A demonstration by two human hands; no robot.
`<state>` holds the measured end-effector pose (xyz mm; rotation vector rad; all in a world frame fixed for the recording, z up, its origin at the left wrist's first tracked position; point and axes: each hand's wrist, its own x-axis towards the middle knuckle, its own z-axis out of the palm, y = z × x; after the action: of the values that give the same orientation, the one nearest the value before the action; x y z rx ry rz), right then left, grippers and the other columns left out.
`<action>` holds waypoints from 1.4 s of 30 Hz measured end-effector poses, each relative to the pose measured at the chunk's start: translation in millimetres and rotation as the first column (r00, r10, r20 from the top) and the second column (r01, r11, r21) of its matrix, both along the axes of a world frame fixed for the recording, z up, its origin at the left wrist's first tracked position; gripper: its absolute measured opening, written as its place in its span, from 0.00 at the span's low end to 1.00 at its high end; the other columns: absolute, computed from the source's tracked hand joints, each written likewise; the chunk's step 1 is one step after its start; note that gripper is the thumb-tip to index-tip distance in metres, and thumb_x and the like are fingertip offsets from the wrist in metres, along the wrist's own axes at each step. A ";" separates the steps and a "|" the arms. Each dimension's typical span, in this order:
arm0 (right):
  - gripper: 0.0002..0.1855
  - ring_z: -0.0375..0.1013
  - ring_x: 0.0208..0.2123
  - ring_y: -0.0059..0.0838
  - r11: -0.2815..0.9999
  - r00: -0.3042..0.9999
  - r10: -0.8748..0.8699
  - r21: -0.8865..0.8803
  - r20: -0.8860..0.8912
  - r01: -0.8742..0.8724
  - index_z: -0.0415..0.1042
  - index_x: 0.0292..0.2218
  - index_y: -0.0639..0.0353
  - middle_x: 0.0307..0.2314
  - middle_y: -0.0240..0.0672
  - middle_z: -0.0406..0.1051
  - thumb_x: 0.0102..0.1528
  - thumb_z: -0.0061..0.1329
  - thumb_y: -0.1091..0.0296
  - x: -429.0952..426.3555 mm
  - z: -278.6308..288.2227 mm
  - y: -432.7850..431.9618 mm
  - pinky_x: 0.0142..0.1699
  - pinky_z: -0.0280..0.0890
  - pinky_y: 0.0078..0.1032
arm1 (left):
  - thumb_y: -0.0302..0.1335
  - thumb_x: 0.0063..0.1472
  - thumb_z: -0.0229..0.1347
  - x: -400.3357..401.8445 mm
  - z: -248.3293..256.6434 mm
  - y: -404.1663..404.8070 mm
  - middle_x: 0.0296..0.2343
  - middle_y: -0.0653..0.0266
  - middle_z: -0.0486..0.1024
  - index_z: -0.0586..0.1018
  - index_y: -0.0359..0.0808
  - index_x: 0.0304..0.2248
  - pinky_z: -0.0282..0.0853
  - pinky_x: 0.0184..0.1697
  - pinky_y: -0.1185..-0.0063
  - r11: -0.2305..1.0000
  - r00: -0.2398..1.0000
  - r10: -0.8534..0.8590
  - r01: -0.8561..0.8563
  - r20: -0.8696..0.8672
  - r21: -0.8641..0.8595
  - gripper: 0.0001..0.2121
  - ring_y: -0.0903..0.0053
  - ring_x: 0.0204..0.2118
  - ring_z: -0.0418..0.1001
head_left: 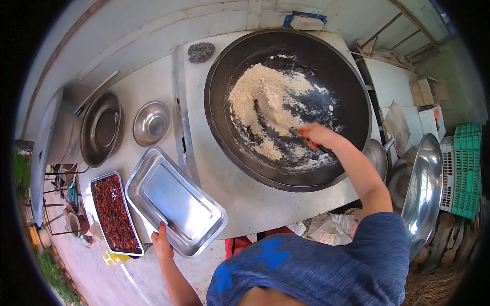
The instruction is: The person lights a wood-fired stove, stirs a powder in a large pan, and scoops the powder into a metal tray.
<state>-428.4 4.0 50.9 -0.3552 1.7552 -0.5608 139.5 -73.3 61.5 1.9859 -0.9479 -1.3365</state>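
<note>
My right hand (317,134) grips the handle of a cooking spatula over a large black wok (333,80). The spatula's blade (270,119) reaches into pale, floury crumbs (257,82), which lie heaped on the wok's far left side. White powder streaks the wok's bottom and right side. At the counter's front edge my left hand (162,243) holds the near rim of a rectangular stainless steel tray (174,202), thumb on the inside. Its fingers are partly hidden under the tray. The tray is tilted, and its inside is bare.
Left of the steel tray sits another tray of dark red, chopped food (115,214). Behind them are a small metal bowl (153,124), a larger metal basin (100,130) and a big pot (67,130). A steel wool scrubber (201,52) lies beside the wok. At right stands a large steel basin (423,191) near plastic crates (467,172).
</note>
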 end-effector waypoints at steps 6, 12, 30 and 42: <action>0.09 0.58 0.10 0.26 0.938 0.933 0.322 -0.082 -0.159 -0.337 0.69 0.29 0.63 0.12 0.37 0.63 0.52 0.36 0.72 27.8 -34.2 -43.5 0.15 0.52 0.25 | 0.38 0.52 0.56 -7.6 -7.1 -6.6 0.17 0.72 0.60 0.63 0.36 0.22 0.55 0.23 0.84 0.999 0.999 -0.040 0.039 -0.026 -0.030 0.17 0.86 0.20 0.56; 0.14 0.59 0.09 0.28 0.904 0.942 -0.318 -0.266 0.106 0.335 0.63 0.19 0.63 0.11 0.40 0.62 0.54 0.36 0.68 -13.1 -46.9 -73.6 0.15 0.54 0.29 | 0.38 0.52 0.56 -21.6 2.0 -7.4 0.18 0.72 0.61 0.63 0.36 0.22 0.55 0.23 0.84 0.998 0.997 -0.056 0.055 -0.043 -0.019 0.16 0.85 0.20 0.57; 0.12 0.72 0.29 0.38 0.893 0.058 0.336 0.299 -0.940 -0.337 0.70 0.35 0.55 0.27 0.42 0.70 0.46 0.41 0.72 -58.3 -24.6 2.5 0.33 0.67 0.32 | 0.34 0.54 0.54 -27.8 16.4 -6.0 0.21 0.72 0.65 0.69 0.34 0.26 0.57 0.25 0.85 0.995 0.996 -0.082 0.080 -0.034 -0.052 0.11 0.86 0.22 0.59; 0.11 0.72 0.29 0.36 0.796 -0.073 0.353 0.340 -0.933 -0.501 0.70 0.33 0.53 0.26 0.39 0.69 0.45 0.41 0.73 -63.1 -10.7 -29.6 0.32 0.67 0.30 | 0.34 0.54 0.53 -50.5 24.7 -10.9 0.18 0.74 0.63 0.69 0.35 0.24 0.53 0.23 0.84 0.991 0.991 -0.131 0.132 0.022 -0.030 0.11 0.87 0.21 0.58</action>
<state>-491.5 -25.6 40.2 -1.7084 2.6961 0.2605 89.0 -84.2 86.2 1.9457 -1.1195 -1.3659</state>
